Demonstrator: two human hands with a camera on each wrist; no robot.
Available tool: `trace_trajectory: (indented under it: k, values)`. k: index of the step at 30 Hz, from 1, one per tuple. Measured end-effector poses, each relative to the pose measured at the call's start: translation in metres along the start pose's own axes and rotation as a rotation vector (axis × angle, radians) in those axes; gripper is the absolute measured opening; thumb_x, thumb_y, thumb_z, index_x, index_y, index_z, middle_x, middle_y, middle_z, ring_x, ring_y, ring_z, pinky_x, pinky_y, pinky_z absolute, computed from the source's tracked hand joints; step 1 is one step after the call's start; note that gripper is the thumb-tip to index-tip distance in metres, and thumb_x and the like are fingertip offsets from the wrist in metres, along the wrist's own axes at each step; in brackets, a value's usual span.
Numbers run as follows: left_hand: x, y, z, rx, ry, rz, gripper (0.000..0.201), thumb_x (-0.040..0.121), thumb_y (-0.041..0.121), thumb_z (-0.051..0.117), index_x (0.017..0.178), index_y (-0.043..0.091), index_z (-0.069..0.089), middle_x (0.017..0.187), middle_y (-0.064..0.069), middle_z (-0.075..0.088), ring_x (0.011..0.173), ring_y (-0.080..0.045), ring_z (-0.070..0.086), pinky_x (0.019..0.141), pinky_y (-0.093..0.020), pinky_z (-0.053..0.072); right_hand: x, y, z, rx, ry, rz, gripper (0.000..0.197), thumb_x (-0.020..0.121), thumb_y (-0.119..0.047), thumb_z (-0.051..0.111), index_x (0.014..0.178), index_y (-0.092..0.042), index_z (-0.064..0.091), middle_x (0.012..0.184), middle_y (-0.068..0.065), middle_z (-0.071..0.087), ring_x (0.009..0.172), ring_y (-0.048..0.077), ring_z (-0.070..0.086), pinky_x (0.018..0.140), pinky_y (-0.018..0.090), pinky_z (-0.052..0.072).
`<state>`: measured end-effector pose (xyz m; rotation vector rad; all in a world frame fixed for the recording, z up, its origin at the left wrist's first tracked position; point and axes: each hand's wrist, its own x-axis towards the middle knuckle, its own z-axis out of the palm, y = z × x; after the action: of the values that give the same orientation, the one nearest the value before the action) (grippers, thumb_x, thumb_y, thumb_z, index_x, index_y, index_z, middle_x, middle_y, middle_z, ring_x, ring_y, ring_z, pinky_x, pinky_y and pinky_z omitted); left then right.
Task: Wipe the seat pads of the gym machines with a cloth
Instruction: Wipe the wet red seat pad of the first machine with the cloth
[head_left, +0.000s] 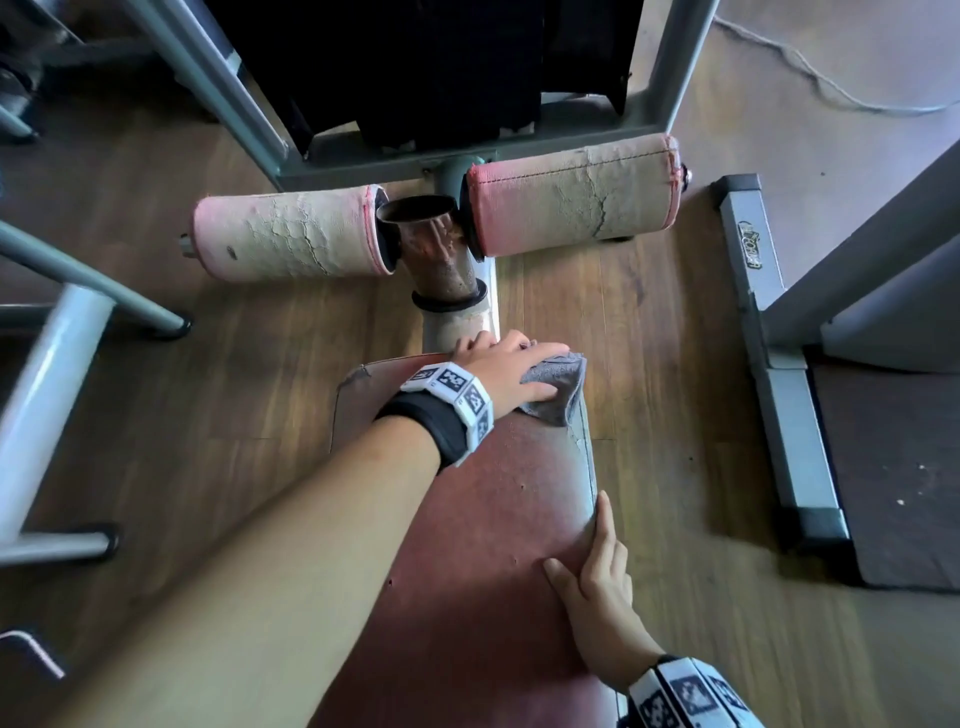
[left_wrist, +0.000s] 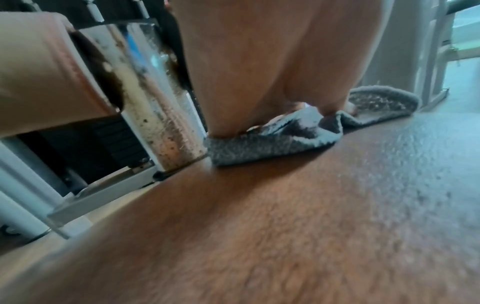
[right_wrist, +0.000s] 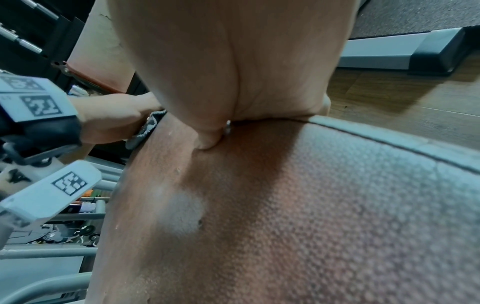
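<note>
**Left hand flat on cloth, wiping far end of seat pad**

Flat-palm press: left hand (head_left: 501, 366) lies on the grey cloth (head_left: 556, 392) with fingers extended, pinning it rather than clutching it. Cloth sits bunched on the seat pad (head_left: 483, 545), at the pad's far right corner, one edge spilling over the pad's right side. Right hand (head_left: 597, 582) rests on the pad's right edge, nearer the person, fingers straight, holding nothing; looks like bracing.

Step, judged: wiping the pad's far end. To do it well: keep the palm flat so the whole cloth contacts; spread the bunched fold, since a wad cleans only a narrow strip. Work overlapping passes from the pad's far end back toward the right hand, then shift that hand off. Pad's right seam shows peeling trim; go light there to avoid snagging. Beyond the pad's far end stands a rusty post (head_left: 439, 249) with two cracked roller pads (head_left: 291, 234); avoid dragging the cloth onto the rust.
</note>
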<state>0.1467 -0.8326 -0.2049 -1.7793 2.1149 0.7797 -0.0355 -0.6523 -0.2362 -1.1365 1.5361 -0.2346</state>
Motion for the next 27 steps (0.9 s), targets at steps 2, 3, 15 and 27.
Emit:
trace_trajectory:
  k: [2,3,15,27]
  values:
    - [-0.005,-0.012,0.002,-0.014,0.024,-0.018,0.05,0.094,0.06,0.035,0.141,0.059,0.018,0.146,0.007,0.036,0.127,-0.031,0.034,0.107,-0.048,0.019,0.001,0.002,0.0,-0.003,0.0,0.003,0.089,0.091,-0.037,0.057,0.144,-0.05,-0.013,0.147,-0.009,0.021,0.136,0.024,0.027,0.112,0.053,0.022]
    - [-0.01,-0.022,0.002,-0.031,0.033,-0.049,0.05,0.094,0.06,0.035,0.141,0.058,0.019,0.146,0.006,0.036,0.128,-0.031,0.034,0.107,-0.048,0.019,0.001,0.002,0.0,-0.001,0.005,0.001,0.089,0.091,-0.037,0.057,0.144,-0.05,-0.013,0.147,-0.009,0.021,0.136,0.025,0.027,0.112,0.053,0.021]
    - [-0.109,-0.139,0.058,-0.872,0.335,-0.46,0.05,0.097,0.03,0.054,0.142,0.018,0.035,0.135,-0.002,0.051,0.123,-0.022,0.051,0.104,-0.035,0.038,0.007,0.007,0.001,-0.037,0.016,-0.041,0.089,0.09,-0.036,0.06,0.149,-0.042,-0.007,0.153,-0.002,0.019,0.14,0.027,0.022,0.114,0.049,0.017]
    - [-0.147,-0.115,0.096,-1.0,0.38,-0.594,0.061,0.1,0.027,0.047,0.151,0.011,0.017,0.145,-0.002,0.034,0.129,-0.022,0.04,0.087,-0.009,0.037,0.013,0.013,0.01,-0.001,0.121,-0.116,0.096,0.073,-0.043,0.055,0.152,-0.03,0.002,0.157,0.005,0.013,0.135,0.004,0.013,0.11,0.025,0.009]
